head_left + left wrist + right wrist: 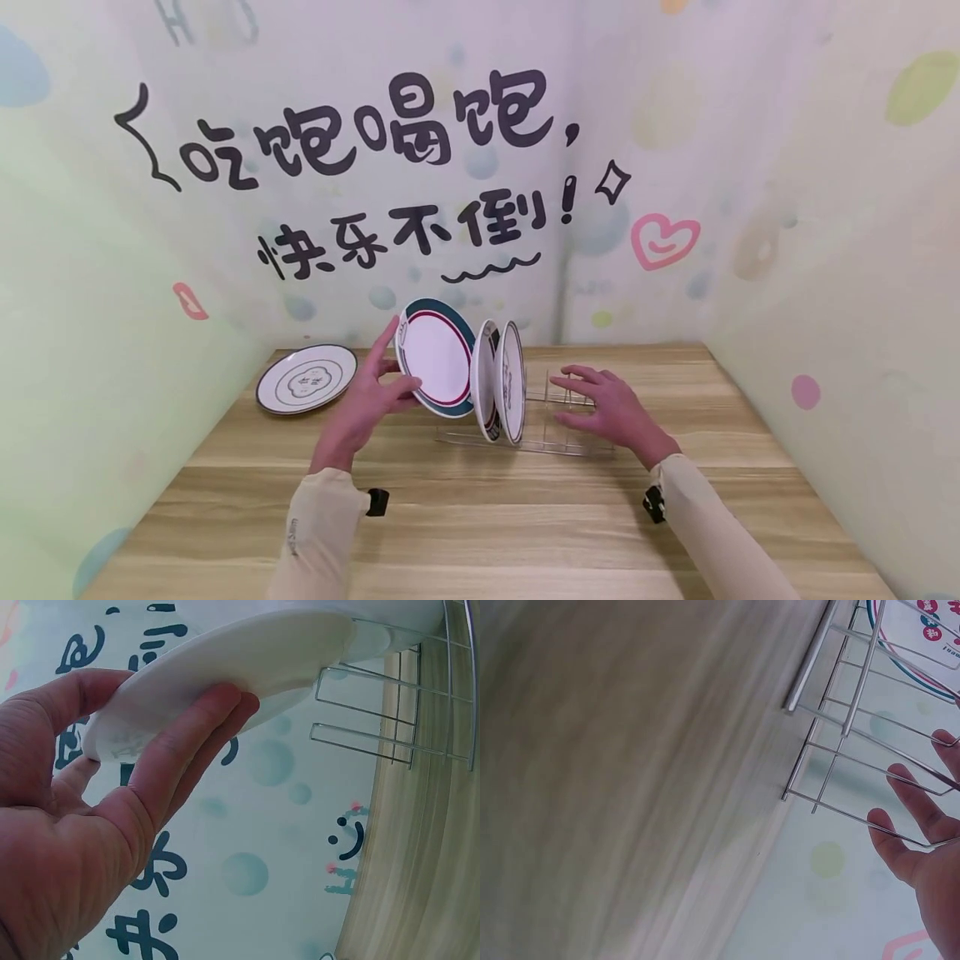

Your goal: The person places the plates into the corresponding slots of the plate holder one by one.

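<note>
My left hand point(363, 408) pinches the left edge of a white plate point(438, 360) with a teal rim band and a thin red ring. The plate is tilted, its face toward me; in the left wrist view fingers lie along its pale underside point(195, 682). Two more plates, a left one point(483, 379) and a right one point(513, 383), stand on edge in a wire dish rack point(810, 660). At the rack's right end is my right hand point(611, 408), fingers spread and holding nothing; whether they touch the wires I cannot tell.
A white plate point(288, 383) with a dark rim line and a centre emblem lies flat at the table's back left. The wooden table point(480, 533) meets a printed backdrop point(450, 50) behind the rack, with more of it at both sides.
</note>
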